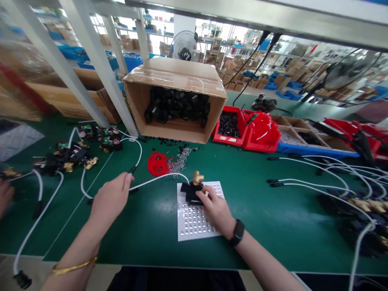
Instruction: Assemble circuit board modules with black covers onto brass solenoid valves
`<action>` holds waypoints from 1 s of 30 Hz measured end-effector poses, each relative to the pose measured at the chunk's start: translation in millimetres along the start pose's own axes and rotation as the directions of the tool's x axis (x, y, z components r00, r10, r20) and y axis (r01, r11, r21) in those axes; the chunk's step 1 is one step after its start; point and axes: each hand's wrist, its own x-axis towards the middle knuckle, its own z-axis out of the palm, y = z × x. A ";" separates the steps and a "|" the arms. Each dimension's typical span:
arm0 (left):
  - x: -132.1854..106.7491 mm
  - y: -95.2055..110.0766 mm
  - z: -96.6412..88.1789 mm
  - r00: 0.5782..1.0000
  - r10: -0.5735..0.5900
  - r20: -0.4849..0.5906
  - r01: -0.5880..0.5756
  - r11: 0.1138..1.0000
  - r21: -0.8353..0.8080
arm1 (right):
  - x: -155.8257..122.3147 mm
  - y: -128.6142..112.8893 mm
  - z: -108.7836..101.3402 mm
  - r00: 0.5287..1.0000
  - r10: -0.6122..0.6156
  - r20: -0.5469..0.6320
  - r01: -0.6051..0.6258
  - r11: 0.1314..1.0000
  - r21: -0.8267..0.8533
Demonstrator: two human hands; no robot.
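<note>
My right hand (216,208) is closed on a black valve unit (194,196) with a brass fitting (198,178) on top. The unit is over a white sheet (184,230) dotted with rows of small, clear round pieces. From the unit a white cable (160,178) runs left to my left hand (112,196), whose fingers are closed around its end. A black plug (132,169) on another white cable is just above that hand's fingertips. Red wire (157,163) and a scatter of small metal pins (182,159) lie beyond the sheet.
A cardboard box (174,72) of black parts stands at the back. Red bins (228,139) and a divided tray (315,149) are to its right. Cabled units (72,155) lie left, more (363,214) right. Another person's hand (5,198) shows at the left edge.
</note>
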 end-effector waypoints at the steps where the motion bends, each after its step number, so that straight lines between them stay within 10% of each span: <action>1: 7.7 2.7 0.4 1.000 -0.002 0.006 0.001 0.997 0.072 | -2.6 0.2 4.0 0.996 -0.083 0.040 0.087 0.990 -0.109; 8: 42.8 34.2 32.9 0.889 0.443 -0.117 -0.421 0.891 0.169 | -27.2 -5.7 -8.0 0.957 -0.157 0.243 0.182 0.980 -0.084; 11: 66.7 61.6 44.9 0.870 0.491 -0.045 -0.488 0.870 0.062 | 0.4 24.5 -23.1 0.979 0.188 0.077 -0.191 0.981 0.025; 14: 96.4 94.6 59.9 0.846 0.528 0.069 -0.529 0.849 0.000 | 56.7 74.0 -33.7 0.740 0.672 -0.035 -0.671 0.734 -0.103; 19: 123.5 130.6 89.9 0.831 0.523 0.188 -0.541 0.839 0.058 | 125.3 122.6 -25.5 0.627 0.778 -0.051 -0.766 0.603 -0.222; 30: 111.9 138.6 105.6 0.902 0.386 0.192 -0.396 0.918 0.016 | 137.5 133.4 -1.3 0.766 0.620 0.169 -0.562 0.774 -0.293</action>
